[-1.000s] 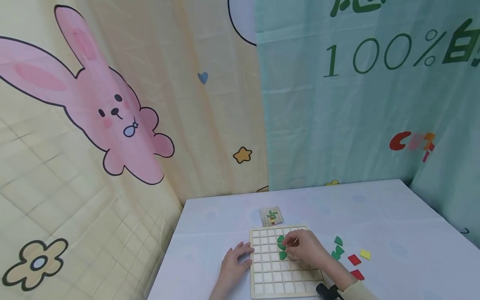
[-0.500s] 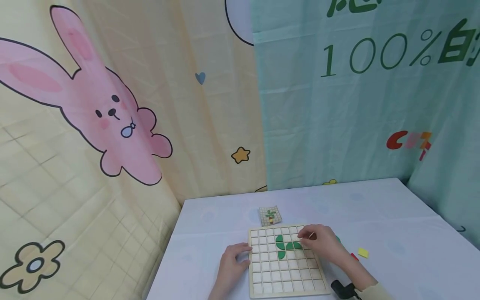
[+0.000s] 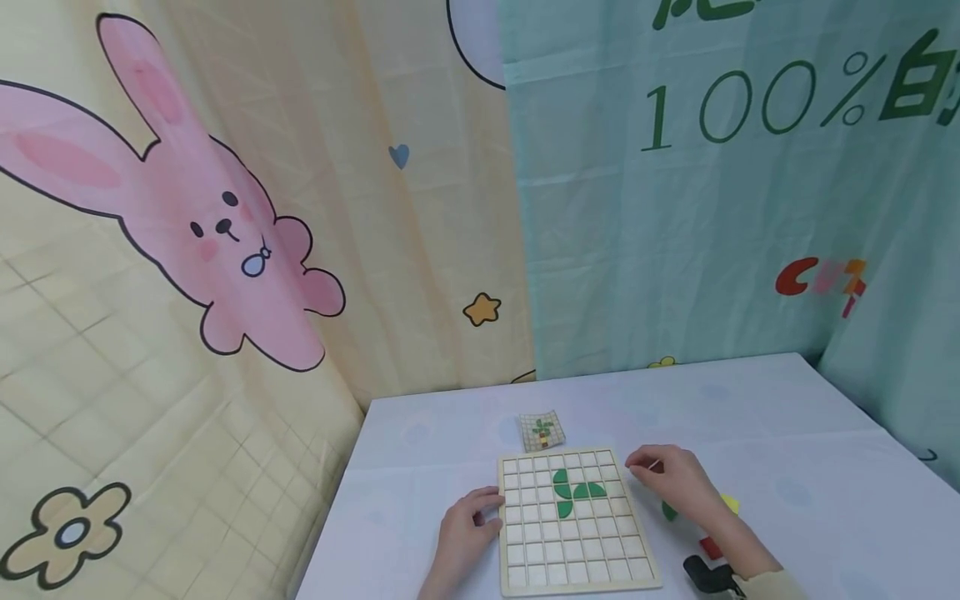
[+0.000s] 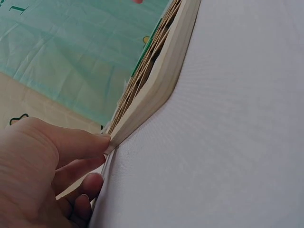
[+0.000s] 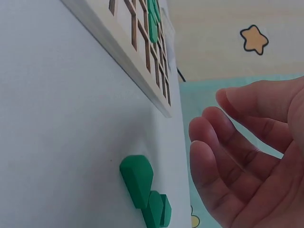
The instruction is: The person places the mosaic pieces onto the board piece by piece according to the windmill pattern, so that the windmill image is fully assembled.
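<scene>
My left hand (image 3: 467, 533) touches the left edge of a pale wooden grid board (image 3: 555, 575), thumb and fingertips against its rim. In the left wrist view, the thumb meets the board's frame and the other fingers bend below it. Several green rounded pieces (image 3: 589, 491) lie in the board's upper middle cells. Past the board's right edge, my right hand (image 3: 678, 479) hovers over the table with loosely bent fingers, holding nothing. Loose green pieces (image 5: 137, 178) lie near it on the cloth, partly hidden by the hand in the head view.
A small pattern card (image 3: 542, 432) lies behind the board, showing a green, yellow and red figure. A red piece (image 3: 710, 547) and a yellow piece (image 3: 730, 502) are partly covered by the right forearm. Printed curtains stand behind the white-clothed table (image 3: 420, 467).
My right hand has left the board, moving right toward the loose pieces. A green piece now shows in the cells where its fingers were. The left hand stays at the board's edge.
</scene>
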The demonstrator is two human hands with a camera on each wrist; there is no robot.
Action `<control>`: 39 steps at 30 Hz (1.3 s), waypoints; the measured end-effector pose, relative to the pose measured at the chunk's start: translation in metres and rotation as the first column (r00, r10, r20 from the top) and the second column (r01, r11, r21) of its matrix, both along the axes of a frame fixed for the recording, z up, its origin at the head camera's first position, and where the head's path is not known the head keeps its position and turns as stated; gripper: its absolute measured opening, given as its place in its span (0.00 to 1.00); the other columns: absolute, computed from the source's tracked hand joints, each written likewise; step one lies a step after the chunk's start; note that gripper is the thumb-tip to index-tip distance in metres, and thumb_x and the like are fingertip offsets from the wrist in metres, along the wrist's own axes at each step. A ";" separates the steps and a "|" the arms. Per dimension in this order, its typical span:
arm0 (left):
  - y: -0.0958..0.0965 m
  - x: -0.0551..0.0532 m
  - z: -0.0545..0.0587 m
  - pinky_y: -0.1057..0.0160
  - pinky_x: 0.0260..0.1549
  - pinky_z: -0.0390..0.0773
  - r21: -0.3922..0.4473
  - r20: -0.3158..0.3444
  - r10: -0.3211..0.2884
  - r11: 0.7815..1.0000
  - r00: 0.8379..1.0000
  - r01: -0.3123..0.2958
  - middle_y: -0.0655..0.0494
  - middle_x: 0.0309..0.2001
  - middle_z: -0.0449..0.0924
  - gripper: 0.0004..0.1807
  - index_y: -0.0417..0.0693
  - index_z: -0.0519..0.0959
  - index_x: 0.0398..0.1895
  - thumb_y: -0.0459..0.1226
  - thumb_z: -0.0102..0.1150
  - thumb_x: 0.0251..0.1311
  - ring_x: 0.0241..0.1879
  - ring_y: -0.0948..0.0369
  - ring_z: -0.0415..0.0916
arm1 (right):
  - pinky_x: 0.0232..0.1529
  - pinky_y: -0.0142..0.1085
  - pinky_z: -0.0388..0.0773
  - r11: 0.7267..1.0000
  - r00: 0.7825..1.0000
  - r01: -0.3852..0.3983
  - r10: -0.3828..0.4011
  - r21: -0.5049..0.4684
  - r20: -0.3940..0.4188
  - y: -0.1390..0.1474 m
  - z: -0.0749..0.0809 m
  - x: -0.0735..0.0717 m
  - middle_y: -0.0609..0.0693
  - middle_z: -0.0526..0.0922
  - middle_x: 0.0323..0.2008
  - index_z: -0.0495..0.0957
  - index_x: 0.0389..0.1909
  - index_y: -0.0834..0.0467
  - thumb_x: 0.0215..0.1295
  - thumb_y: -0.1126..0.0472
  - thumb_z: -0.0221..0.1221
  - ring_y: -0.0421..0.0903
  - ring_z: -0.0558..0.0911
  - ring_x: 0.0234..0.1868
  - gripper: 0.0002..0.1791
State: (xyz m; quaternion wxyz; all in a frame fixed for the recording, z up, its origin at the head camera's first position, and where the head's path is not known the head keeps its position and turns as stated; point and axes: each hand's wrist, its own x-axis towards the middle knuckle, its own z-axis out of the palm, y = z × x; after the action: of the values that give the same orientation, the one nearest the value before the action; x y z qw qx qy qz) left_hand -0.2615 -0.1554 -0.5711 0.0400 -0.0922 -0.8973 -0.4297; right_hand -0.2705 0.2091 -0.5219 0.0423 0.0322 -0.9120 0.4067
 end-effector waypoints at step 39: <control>-0.002 -0.001 -0.006 0.33 0.73 0.42 0.073 -0.070 -0.060 0.995 0.996 0.065 0.57 0.61 0.80 0.16 0.58 0.87 0.44 0.32 0.69 0.54 0.70 0.45 0.65 | 0.32 0.38 0.81 0.986 0.998 0.058 -0.058 0.159 -0.010 0.052 -0.018 -0.006 0.45 0.83 0.32 0.86 0.40 0.56 0.63 0.63 0.67 0.45 0.80 0.34 0.06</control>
State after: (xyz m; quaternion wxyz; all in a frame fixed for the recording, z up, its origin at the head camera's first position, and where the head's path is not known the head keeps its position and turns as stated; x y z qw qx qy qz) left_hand -0.2623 -0.1570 -0.5773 0.0606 -0.1332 -0.8753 -0.4610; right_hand -0.2762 0.2615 -0.5400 0.0541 0.0101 -0.9420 0.3312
